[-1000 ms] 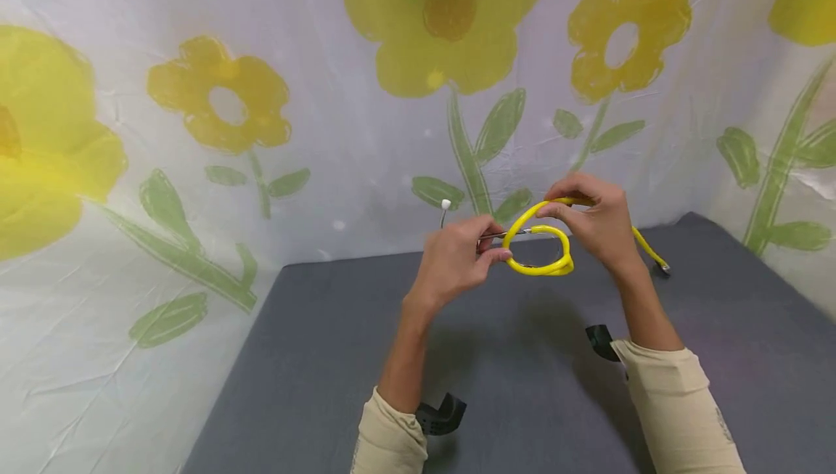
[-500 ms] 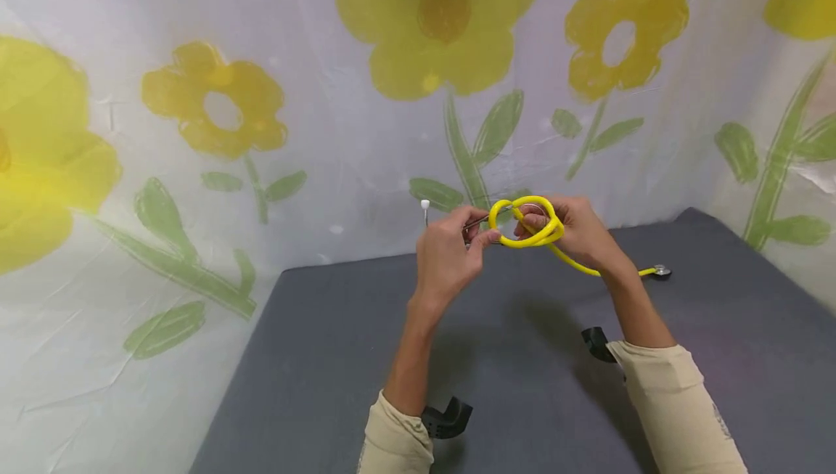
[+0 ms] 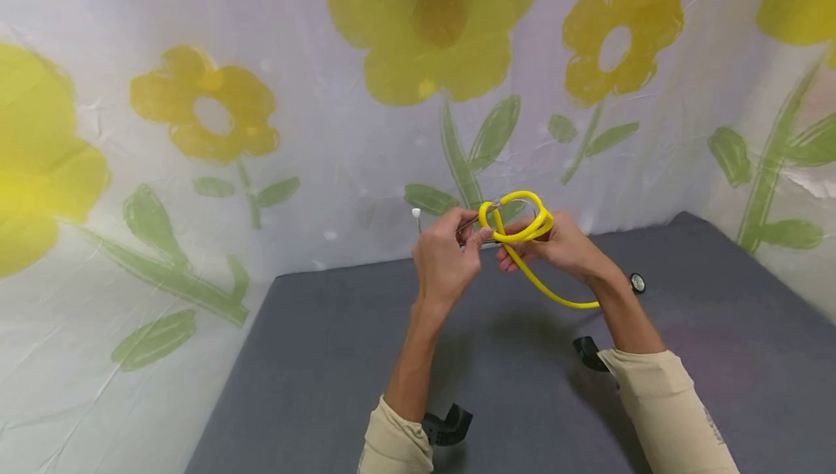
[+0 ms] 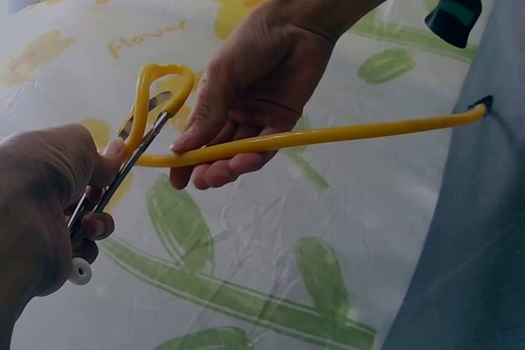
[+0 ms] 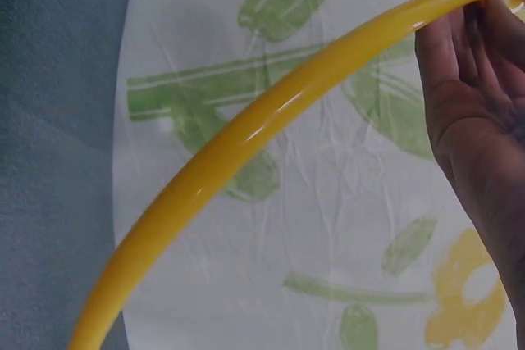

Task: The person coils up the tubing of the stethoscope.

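Note:
A yellow stethoscope [image 3: 551, 296] is held up over the table by both hands. My left hand [image 3: 447, 260] grips its metal ear tubes [image 4: 135, 161], thumb against the yellow tubing. One white ear tip [image 3: 416, 213] sticks out above that hand, and in the left wrist view a white ear tip [image 4: 79, 271] shows below it. The tubing is coiled into a loop [image 3: 519, 194] between the hands. Behind the loop, my right hand [image 4: 262, 79] pinches the tubing between thumb and fingers. From there the tail runs down past the right wrist to the round chestpiece [image 3: 638, 283].
A grey table [image 3: 346, 358] lies under the hands. Behind it hangs a pale cloth [image 3: 313, 133] printed with yellow flowers and green leaves. Black camera mounts [image 3: 449, 427] sit at both wrists, below beige sleeves [image 3: 666, 394].
My right hand has moved from above the loop to low behind it, bringing the tubing tail under the loop. The chestpiece has shifted left and turned. My left hand keeps its grip, slightly further left.

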A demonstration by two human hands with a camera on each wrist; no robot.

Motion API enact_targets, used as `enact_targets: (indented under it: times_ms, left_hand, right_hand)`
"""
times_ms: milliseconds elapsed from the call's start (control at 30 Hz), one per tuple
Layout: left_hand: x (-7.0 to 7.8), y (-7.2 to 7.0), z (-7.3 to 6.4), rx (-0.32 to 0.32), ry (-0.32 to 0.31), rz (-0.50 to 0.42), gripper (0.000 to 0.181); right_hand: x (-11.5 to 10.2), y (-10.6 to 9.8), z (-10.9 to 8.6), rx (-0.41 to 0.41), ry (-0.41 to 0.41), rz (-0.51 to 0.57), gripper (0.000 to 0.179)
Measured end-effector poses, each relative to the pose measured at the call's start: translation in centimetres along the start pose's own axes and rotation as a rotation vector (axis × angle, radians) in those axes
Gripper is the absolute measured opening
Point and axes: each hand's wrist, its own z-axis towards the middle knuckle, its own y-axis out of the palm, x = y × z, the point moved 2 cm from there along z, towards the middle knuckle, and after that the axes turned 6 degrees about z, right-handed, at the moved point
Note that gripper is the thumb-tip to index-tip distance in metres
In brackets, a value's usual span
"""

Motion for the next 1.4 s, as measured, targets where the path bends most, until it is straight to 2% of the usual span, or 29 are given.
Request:
enact_targets:
  times_ms: [133,233,400,500,600,667,800,1000,1033,1100,1167,1267,1333,1400]
  left_hand:
    - [-0.6,0.0,-0.4,0.035,-0.048,0.044,0.025]
    - [-0.9,-0.2,-0.4,0.075,-0.073,0.082,0.025]
    - [-1.0,0.0,-0.2,0.122,-0.062,0.128,0.024]
    - [-1.0,0.2,-0.5,0.140,-0.049,0.190,0.023]
    - [-1.0,0.5,-0.8,0.141,-0.042,0.260,0.022]
    - [-1.0,0.6,-0.9,0.133,-0.035,0.299,0.022]
    - [-0.7,0.7,-0.5,0.123,-0.015,0.337,0.023]
    - [-0.6,0.7,-0.2,0.112,-0.002,0.405,0.020]
    - [-0.6,0.8,-0.2,0.108,0.007,0.427,0.020]
    - [-0.6,0.9,-0.2,0.098,0.029,0.464,0.020]
    - [-0.6,1.0,-0.3,0.086,0.050,0.494,0.021]
    - [-0.5,1.1,-0.3,0.073,0.096,0.538,0.022]
    - [-0.2,1.3,-0.2,0.058,0.148,0.567,0.022]
    - [0.1,1.6,-0.2,0.042,0.214,0.591,0.019]
  right_hand:
    - [0.5,1.1,0.3,-0.097,0.085,0.018,0.033]
    - [0.4,1.7,0.5,-0.146,0.127,-0.013,0.034]
    - [-0.5,2.0,0.2,-0.199,0.111,-0.160,0.032]
    - [-1.0,2.4,-0.2,-0.263,0.114,-0.232,0.034]
    - [-1.6,2.9,-0.8,-0.317,0.137,-0.303,0.043]
    - [-2.3,3.2,-1.1,-0.328,0.148,-0.377,0.043]
    - [-4.0,3.3,-1.6,-0.284,0.127,-0.540,0.023]
    - [-5.8,3.7,-2.4,-0.228,0.094,-0.724,0.014]
    - [-6.0,3.8,-2.5,-0.212,0.068,-0.759,0.014]
    - [-6.2,4.0,-2.8,-0.159,0.013,-0.820,0.025]
    - [-6.2,4.2,-3.1,-0.087,-0.047,-0.830,0.035]
    - [-6.4,4.4,-3.1,0.012,-0.152,-0.830,0.032]
    - [-6.5,4.5,-2.9,0.050,-0.244,-0.839,0.031]
    - [-6.7,4.6,-2.7,0.092,-0.333,-0.893,0.029]
